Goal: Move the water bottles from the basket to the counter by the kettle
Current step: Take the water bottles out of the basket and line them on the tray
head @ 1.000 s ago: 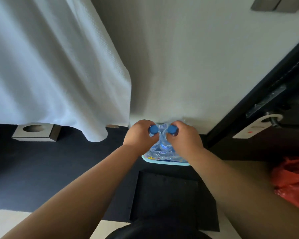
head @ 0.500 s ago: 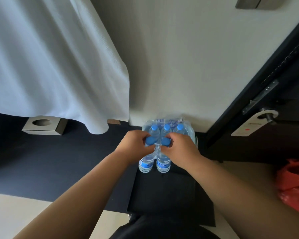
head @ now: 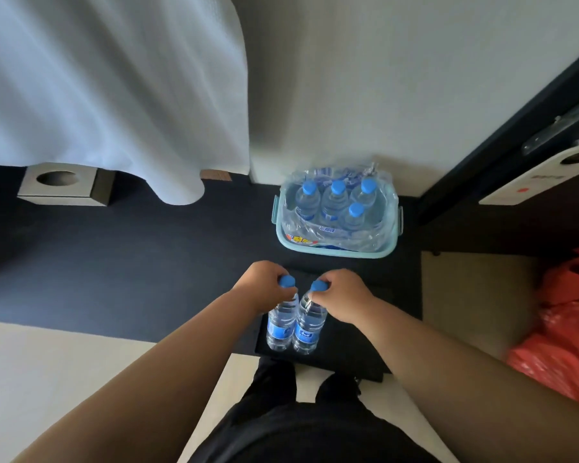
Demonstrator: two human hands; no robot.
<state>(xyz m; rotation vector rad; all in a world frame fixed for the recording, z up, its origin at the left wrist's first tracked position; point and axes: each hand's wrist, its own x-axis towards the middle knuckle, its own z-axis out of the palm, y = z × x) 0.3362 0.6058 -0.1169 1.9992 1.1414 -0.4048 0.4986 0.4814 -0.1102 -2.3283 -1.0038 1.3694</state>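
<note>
My left hand (head: 261,288) is closed: fingers (head: 280,293) curled tight round the neck of the left bottle (head: 280,325), just under its blue cap. My right hand (head: 343,299) is closed likewise, fingers (head: 317,296) pinching the neck of the right bottle (head: 310,327) below the cap. Neither hand holds anything else.

Both bottles hang upright from my grip, side by side, their bodies close enough that they seem to touch. Each carries a blue label. They show against a black mat (head: 355,332) on the floor, with my black trousers (head: 298,426) below.

The teal basket (head: 335,252) stands ahead of my hands, apart from the two held bottles, on the dark carpet (head: 131,255) and against the pale wall (head: 381,78). Inside it, four remaining bottles (head: 337,195) stand upright, blue caps up, in loose clear plastic wrap (head: 331,233).

To the left, a white cloth (head: 114,95) hangs to the carpet, with a square block with a round hole (head: 62,185) beside it. To the right: a dark door frame (head: 502,135), a white door tag (head: 532,183) and a red plastic bag (head: 562,329).
</note>
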